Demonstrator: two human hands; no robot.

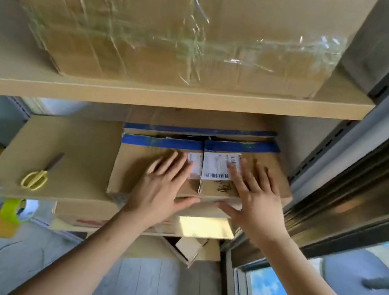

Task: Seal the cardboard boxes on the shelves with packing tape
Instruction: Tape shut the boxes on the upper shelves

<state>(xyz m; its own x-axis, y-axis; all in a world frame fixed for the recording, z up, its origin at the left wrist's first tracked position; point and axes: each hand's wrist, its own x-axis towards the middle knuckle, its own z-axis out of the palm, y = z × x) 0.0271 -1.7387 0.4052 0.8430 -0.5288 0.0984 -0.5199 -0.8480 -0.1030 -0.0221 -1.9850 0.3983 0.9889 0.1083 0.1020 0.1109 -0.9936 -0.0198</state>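
A flat cardboard box [136, 164] with blue tape strips and a white shipping label [218, 163] lies on the middle shelf [69, 144]. My left hand [161, 182] lies flat on the box's near flap, fingers spread, just left of the centre seam. My right hand [254, 195] presses flat on the flap to the right of the seam, fingertips over the label. The far flaps gape a little along the blue tape. A roll of tape in a yellow-green dispenser [13, 209] sits below the shelf's left front edge.
Yellow-handled scissors [38, 174] lie on the shelf left of the box. A large box [168, 23] wrapped in clear tape fills the upper shelf. A dark metal upright [337, 152] and a window frame stand at right. More cardboard boxes [189, 246] sit lower down.
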